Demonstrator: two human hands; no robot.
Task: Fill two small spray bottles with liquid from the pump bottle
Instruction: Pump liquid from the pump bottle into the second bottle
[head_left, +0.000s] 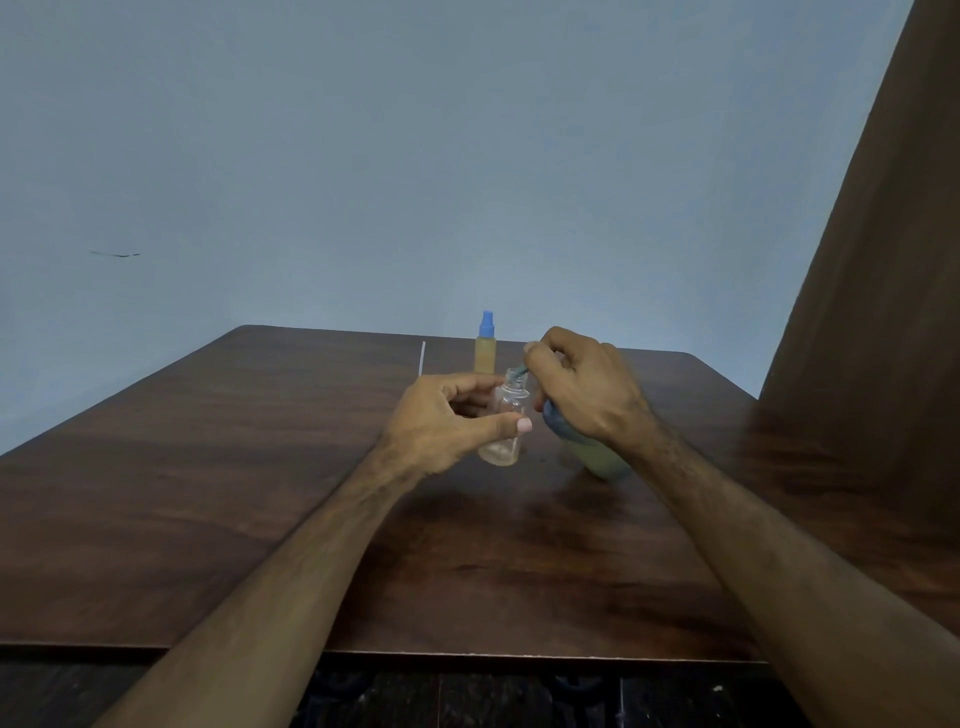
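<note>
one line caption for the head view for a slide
Left hand steadies an open spray bottle while right hand works the pump bottle.

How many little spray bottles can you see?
2. One capped spray bottle, full of yellow liquid, stands at the table's far side. The left hand holds one open spray bottle, nearly empty, beside the pump bottle.

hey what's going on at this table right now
A person is filling a small clear bottle from a pump bottle. The left hand grips the open clear bottle, which holds only a little liquid at the bottom. The right hand is on the pump, its spout at the bottle's mouth. A second small bottle with a blue cap stands behind on the table, already full.
</note>
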